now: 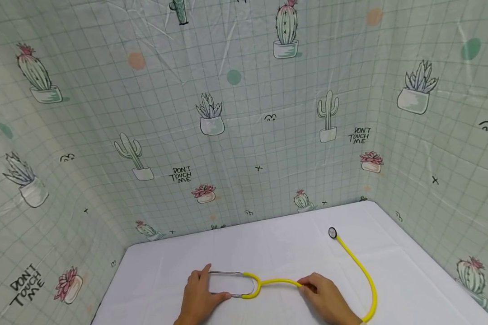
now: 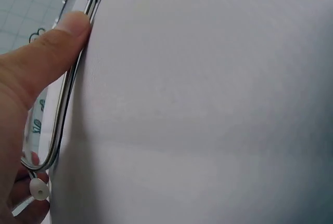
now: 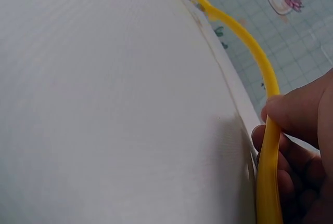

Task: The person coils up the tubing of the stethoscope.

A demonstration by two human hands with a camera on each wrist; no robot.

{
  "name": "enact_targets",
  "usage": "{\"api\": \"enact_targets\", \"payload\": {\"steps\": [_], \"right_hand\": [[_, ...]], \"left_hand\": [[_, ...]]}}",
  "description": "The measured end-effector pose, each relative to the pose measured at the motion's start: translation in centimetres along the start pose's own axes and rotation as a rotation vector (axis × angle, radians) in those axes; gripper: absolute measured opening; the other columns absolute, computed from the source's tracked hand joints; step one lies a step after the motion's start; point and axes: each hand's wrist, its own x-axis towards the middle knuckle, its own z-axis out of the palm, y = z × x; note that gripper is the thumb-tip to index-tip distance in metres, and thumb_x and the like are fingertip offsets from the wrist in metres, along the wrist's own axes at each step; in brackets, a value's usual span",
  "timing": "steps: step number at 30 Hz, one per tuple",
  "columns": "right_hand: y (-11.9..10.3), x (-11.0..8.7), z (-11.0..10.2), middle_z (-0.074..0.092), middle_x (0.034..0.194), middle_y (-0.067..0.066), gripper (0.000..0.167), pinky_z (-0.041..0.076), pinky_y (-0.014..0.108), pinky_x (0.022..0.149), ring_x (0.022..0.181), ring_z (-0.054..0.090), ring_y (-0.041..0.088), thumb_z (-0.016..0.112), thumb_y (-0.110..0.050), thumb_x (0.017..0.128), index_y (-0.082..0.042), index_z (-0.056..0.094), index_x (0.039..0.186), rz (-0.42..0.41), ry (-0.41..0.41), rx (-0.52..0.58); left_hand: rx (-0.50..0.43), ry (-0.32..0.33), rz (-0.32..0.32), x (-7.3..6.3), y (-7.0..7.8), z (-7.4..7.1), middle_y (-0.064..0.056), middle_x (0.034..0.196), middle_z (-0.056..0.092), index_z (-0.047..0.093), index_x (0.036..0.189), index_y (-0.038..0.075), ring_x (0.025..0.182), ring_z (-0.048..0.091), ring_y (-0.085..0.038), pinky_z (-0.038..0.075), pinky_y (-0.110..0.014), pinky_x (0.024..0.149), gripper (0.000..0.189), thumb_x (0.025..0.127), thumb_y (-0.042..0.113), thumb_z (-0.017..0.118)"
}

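A stethoscope with yellow tubing (image 1: 280, 280) lies stretched across the white table. My left hand (image 1: 197, 293) grips its metal ear tubes (image 1: 226, 272), the thumb on the near tube and the other fingers at the far one. In the left wrist view a pale eartip (image 2: 39, 189) shows beside the curled fingers. Right of the yellow fork, my right hand (image 1: 325, 295) pinches the tubing between thumb and fingertips, as the right wrist view also shows. Beyond that hand the tubing curves back to the round chestpiece (image 1: 332, 233) at the far right. Part of the tubing is hidden by the right hand.
A white-covered table (image 1: 268, 246) carries the stethoscope. Behind it and on both sides hangs a pale green gridded cloth (image 1: 252, 144) printed with potted cacti and lettering. The cloth meets the table's back edge.
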Motion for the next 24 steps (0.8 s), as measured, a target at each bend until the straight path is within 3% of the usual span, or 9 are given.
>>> {"api": "enact_targets", "payload": {"steps": [7, 11, 14, 17, 20, 24], "right_hand": [[-0.1, 0.1, 0.1, 0.060, 0.087, -0.010, 0.011, 0.049, 0.023, 0.068, 0.076, 0.054, 0.003, 0.070, -0.018, 0.093, -0.014, 0.073, 0.103, 0.013, 0.010, -0.005], [0.0, 0.1, 0.0, 0.061, 0.087, -0.010, 0.011, 0.048, 0.023, 0.067, 0.076, 0.054, 0.003, 0.070, -0.019, 0.094, -0.014, 0.073, 0.103, 0.018, 0.004, -0.012], [0.1, 0.2, 0.1, 0.061, 0.087, -0.010, 0.011, 0.049, 0.023, 0.067, 0.076, 0.054, 0.003, 0.070, -0.019, 0.093, -0.014, 0.074, 0.103, 0.013, 0.004, -0.020], [0.2, 0.2, 0.1, 0.061, 0.087, -0.010, 0.011, 0.049, 0.023, 0.067, 0.076, 0.054, 0.003, 0.071, -0.019, 0.093, -0.014, 0.074, 0.102, 0.014, 0.000, -0.017], [0.3, 0.2, 0.0, 0.061, 0.087, -0.010, 0.012, 0.049, 0.023, 0.067, 0.076, 0.055, 0.003, 0.071, -0.020, 0.093, -0.014, 0.074, 0.103, 0.023, -0.009, -0.008], [0.3, 0.2, 0.0, 0.062, 0.087, -0.009, 0.013, 0.049, 0.024, 0.067, 0.076, 0.055, 0.004, 0.071, -0.021, 0.093, -0.013, 0.074, 0.103, 0.021, -0.013, 0.000]], "left_hand": [[-0.156, -0.050, -0.130, 0.2, 0.1, -0.6, -0.022, 0.115, 0.048, 0.039, 0.144, -0.009, 0.095, 0.057, -0.032, 0.051, -0.052, 0.091, 0.118, 0.059, 0.051, 0.094], [-0.237, -0.076, -0.162, 0.2, -0.1, -0.8, -0.024, 0.115, 0.054, 0.034, 0.144, -0.014, 0.103, 0.059, -0.035, 0.049, -0.054, 0.095, 0.119, 0.060, 0.044, 0.096], [-0.316, -0.090, -0.140, 0.3, -0.2, -1.1, -0.016, 0.100, 0.057, 0.035, 0.142, -0.015, 0.095, 0.057, -0.029, 0.050, -0.046, 0.088, 0.113, 0.062, 0.036, 0.096], [-0.382, -0.110, -0.104, 0.2, -0.5, -1.2, -0.004, 0.086, 0.049, 0.044, 0.135, -0.010, 0.080, 0.049, -0.019, 0.044, -0.032, 0.073, 0.096, 0.064, 0.030, 0.096], [-0.447, -0.112, -0.070, 0.0, -0.9, -1.3, 0.000, 0.084, 0.048, 0.052, 0.123, -0.002, 0.073, 0.044, -0.013, 0.038, -0.025, 0.065, 0.078, 0.066, 0.027, 0.095], [-0.527, -0.127, -0.071, -0.1, -1.6, -1.3, 0.000, 0.083, 0.051, 0.054, 0.116, 0.003, 0.071, 0.044, -0.011, 0.037, -0.022, 0.061, 0.064, 0.070, 0.025, 0.092]]}}
